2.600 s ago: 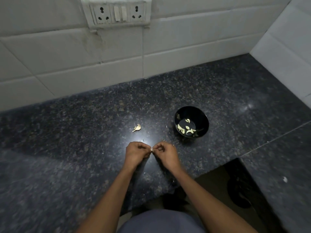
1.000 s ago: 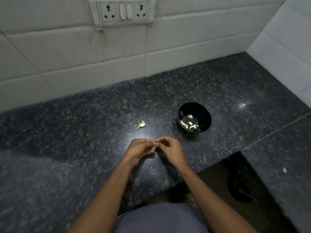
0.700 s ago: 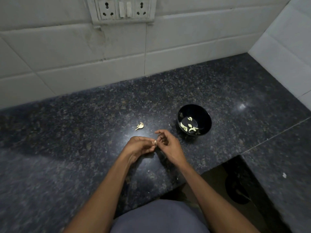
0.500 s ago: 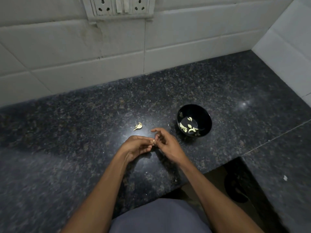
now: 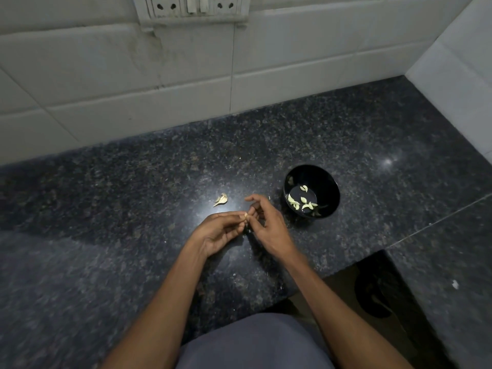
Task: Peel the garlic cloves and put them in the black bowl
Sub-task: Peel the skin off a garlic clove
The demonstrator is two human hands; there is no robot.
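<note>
My left hand [image 5: 218,231] pinches a small garlic clove [image 5: 246,216] at its fingertips, just above the dark granite counter [image 5: 133,209]. My right hand [image 5: 267,227] meets it from the right, thumb and a bent finger at the clove while the index finger sticks out toward the back. A black bowl [image 5: 327,182] stands just right of my hands with several pale peeled cloves [image 5: 302,202] inside. Behind my left hand lies another garlic piece with skin [image 5: 221,200], loose on the counter.
A white tiled wall [image 5: 159,83] runs along the back and right, with a socket plate [image 5: 191,8] at the top. The counter's front edge steps in at lower right, beside a dark floor gap [image 5: 346,288]. Tiny skin flecks dot the counter near the bowl.
My right hand's index finger has lifted and straightened away from the clove, where both hands were closed tight on it. The hands have drifted slightly toward the back; bowl and loose piece unmoved.
</note>
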